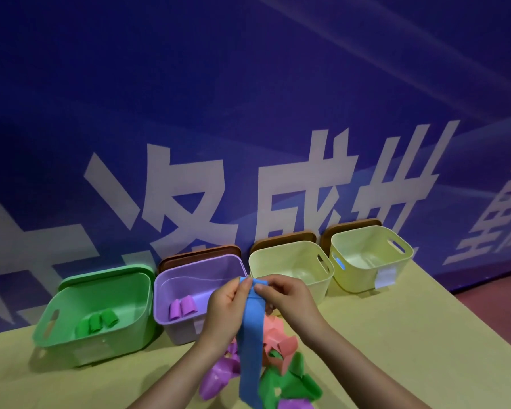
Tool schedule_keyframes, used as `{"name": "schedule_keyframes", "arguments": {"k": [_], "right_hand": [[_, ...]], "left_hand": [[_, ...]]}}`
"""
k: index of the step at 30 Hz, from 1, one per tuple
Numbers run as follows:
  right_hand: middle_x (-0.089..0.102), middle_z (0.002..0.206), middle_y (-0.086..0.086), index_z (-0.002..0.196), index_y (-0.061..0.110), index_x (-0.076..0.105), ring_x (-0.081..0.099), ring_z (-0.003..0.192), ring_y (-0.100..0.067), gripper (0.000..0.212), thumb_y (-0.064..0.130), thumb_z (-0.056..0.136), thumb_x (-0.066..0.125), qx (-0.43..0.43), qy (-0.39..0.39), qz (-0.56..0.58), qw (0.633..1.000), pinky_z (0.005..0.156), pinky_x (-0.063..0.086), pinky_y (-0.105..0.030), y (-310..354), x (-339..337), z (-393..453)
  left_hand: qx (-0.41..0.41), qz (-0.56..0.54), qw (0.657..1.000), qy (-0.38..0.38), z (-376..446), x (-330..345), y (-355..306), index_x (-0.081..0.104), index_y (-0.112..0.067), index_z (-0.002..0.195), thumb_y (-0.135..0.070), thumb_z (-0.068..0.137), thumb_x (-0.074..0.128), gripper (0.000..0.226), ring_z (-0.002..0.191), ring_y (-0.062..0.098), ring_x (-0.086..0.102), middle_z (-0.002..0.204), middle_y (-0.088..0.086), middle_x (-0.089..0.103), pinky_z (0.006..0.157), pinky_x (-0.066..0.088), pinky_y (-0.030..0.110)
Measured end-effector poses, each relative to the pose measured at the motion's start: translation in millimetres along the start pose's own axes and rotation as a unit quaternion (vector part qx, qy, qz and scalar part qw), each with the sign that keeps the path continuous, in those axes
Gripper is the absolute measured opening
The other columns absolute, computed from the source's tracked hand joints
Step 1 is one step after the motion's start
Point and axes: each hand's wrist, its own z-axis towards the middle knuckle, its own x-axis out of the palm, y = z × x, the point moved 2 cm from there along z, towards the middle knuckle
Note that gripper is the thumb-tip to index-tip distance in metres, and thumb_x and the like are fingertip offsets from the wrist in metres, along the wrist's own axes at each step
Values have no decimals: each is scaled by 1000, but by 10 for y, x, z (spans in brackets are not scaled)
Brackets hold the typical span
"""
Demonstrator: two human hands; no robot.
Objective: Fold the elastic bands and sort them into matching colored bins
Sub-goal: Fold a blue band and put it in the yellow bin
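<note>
Head view. I see the left hand [226, 308] and the right hand [289, 302] raised together over the middle of the surface [396, 335], each with its grip clamped on the top end of a blue elastic band [250, 343]; thumb and fingertips of both hands pinch it where the end is turned over. The rest of the band hangs straight down toward the near edge of the view.

Below the hands, on the surface, lies a loose pile of unfolded bands [278, 370] in pink, green and purple; the blue band hangs in front of it.

Four bins stand in a row along the far edge, against a blue wall [248, 98] with large white characters. From left to right: a green bin [71, 335] holding three rolled green bands [96, 321]; a purple bin [171, 290] holding two folded purple bands [182, 307]; a pale yellow bin [322, 278]; and a second pale yellow bin [396, 261] at far right with a white label on its near side. I cannot tell whether either yellow bin holds a band.
</note>
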Motion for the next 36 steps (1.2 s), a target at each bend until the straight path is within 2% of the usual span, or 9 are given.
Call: {"name": "schedule_keyframes", "arguments": {"k": [4, 9, 16, 19, 25, 27, 30, 33, 36], "right_hand": [[57, 50, 9, 83, 5, 68, 51, 47, -1, 14, 0, 92, 57, -14, -4, -9, 1000, 50, 41, -15, 39, 35, 19], [59, 54, 9, 79, 10, 71, 50, 50, -2, 16, 3, 90, 62, -23, -18, -9, 1000, 53, 41, -18, 124, 22, 99], [64, 68, 6, 88, 19, 71, 57, 63, -5, 23, -1, 88, 61, -76, 15, -31, 996, 62, 46, -19, 159, 1, 181], [69, 90, 2, 98, 26, 70, 64, 82, -15, 34, -4, 85, 61, -106, 46, -91, 989, 75, 53, -27, 140, 0, 212], [58, 93, 12, 106, 19, 73, 57, 87, -5, 31, 5, 86, 55, -245, 69, -309, 916, 77, 40, -9, 156, -63, 264], [59, 97, 6, 109, 18, 72, 58, 90, -10, 33, 8, 85, 52, -263, 95, -363, 889, 79, 40, -11, 155, -73, 259], [60, 100, -1, 117, 18, 70, 56, 92, -14, 43, 7, 83, 46, -270, 133, -394, 869, 78, 44, -20, 166, -95, 245], [60, 98, 2, 116, 22, 70, 57, 92, -10, 41, 7, 87, 44, -217, 138, -312, 915, 82, 46, -22, 154, -142, 226], [65, 84, 10, 111, 27, 69, 60, 78, -7, 29, 10, 98, 49, -97, 69, -133, 984, 77, 51, -26, 143, -124, 179]], "left_hand": [[-20, -65, 998, -4, -10, -15, -38, 71, -21, 80, -18, 96, 53, 24, 66, 9, 63, 71, -2, 70, 62, 50, 22], [-102, -201, 972, 65, 10, -81, -80, 69, -9, 103, -21, 97, 46, 26, 85, 27, 68, 94, 16, 73, 82, 52, 41], [-127, -172, 976, 51, 100, -126, -59, 69, -8, 90, -11, 95, 51, 19, 79, 19, 64, 81, 9, 72, 73, 50, 30], [-144, -201, 969, 25, 123, -147, -50, 73, -8, 87, -14, 92, 58, 16, 91, 30, 59, 95, 24, 68, 83, 44, 38], [-220, -324, 920, 8, 111, -193, -1, 67, 4, 90, -8, 89, 47, 23, 82, 29, 59, 85, 21, 65, 79, 46, 38], [-235, -333, 913, 8, 99, -223, 22, 66, 7, 95, -15, 81, 54, 28, 84, 32, 56, 94, 25, 60, 77, 44, 38], [-223, -317, 922, 15, 97, -218, 59, 68, 4, 95, -14, 92, 52, 24, 84, 30, 60, 97, 26, 63, 77, 47, 37], [-175, -265, 948, 40, 99, -176, 81, 67, 1, 95, -7, 96, 47, 21, 79, 24, 63, 93, 21, 66, 70, 52, 31], [-130, -207, 968, 52, 70, -134, 40, 69, -3, 96, -8, 97, 47, 23, 78, 22, 67, 89, 16, 72, 72, 54, 31]]}}
